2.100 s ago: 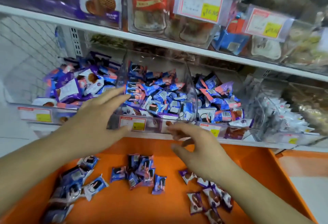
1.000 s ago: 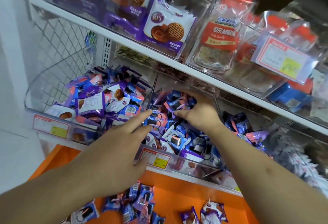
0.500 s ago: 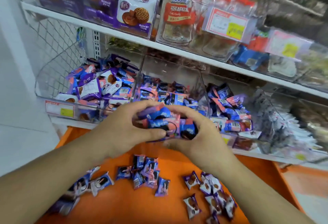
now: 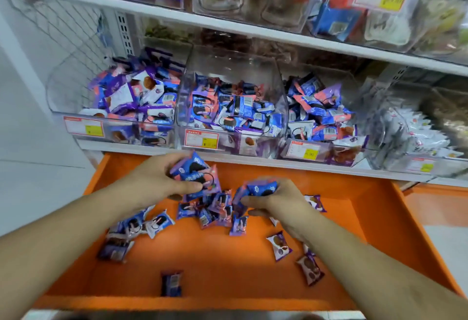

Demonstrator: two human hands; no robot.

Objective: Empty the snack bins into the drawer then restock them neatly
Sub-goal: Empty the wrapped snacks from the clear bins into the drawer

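Note:
Three clear snack bins stand on the lower shelf: the left bin (image 4: 76, 106), the middle bin (image 4: 279, 86) and the right bin (image 4: 354, 84), all holding blue and purple snack packets. Below them the orange drawer (image 4: 228, 269) is pulled out, with loose packets (image 4: 215, 210) scattered on its floor. My left hand (image 4: 154, 182) grips a bunch of blue packets (image 4: 195, 172) above the drawer's back half. My right hand (image 4: 273, 203) holds more blue packets (image 4: 260, 189) just over the pile.
The white upper shelf (image 4: 228, 25) carries clear bins with biscuit bags and price tags. Further right on the lower shelf is a bin of white packets (image 4: 415, 129). A white wall stands at the left. A dark packet (image 4: 172, 283) lies near the drawer's front edge.
Both hands reached into the middle bin, scooped up a handful of blue packets and brought them down over the drawer. The view tilted downward.

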